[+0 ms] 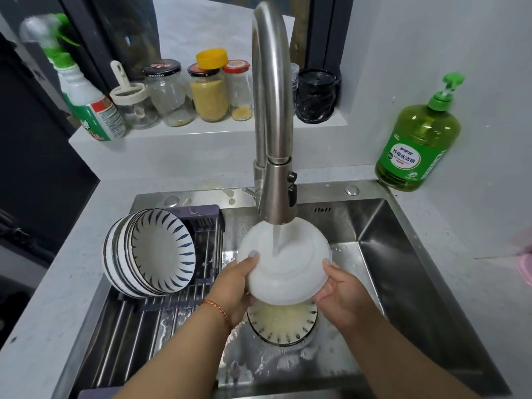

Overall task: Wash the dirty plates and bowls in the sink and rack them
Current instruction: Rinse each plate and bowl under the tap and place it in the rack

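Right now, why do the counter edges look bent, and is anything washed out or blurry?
Head view: the wide-angle lens bows the counter and sink edges; the white bowl under the tap is overexposed, nearly featureless; the spray bottle at far left is smeared.

bowls racked (149, 253): 5 | bowl held (283, 262): 1 | bowl in sink (283, 323): 1 | jars (169, 93): 4

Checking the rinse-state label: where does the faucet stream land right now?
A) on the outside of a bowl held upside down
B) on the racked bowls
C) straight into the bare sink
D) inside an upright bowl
A: the stream from the faucet hits the underside of the white bowl, which the left hand and right hand hold inverted, foot ring up, above a patterned bowl in the sink.
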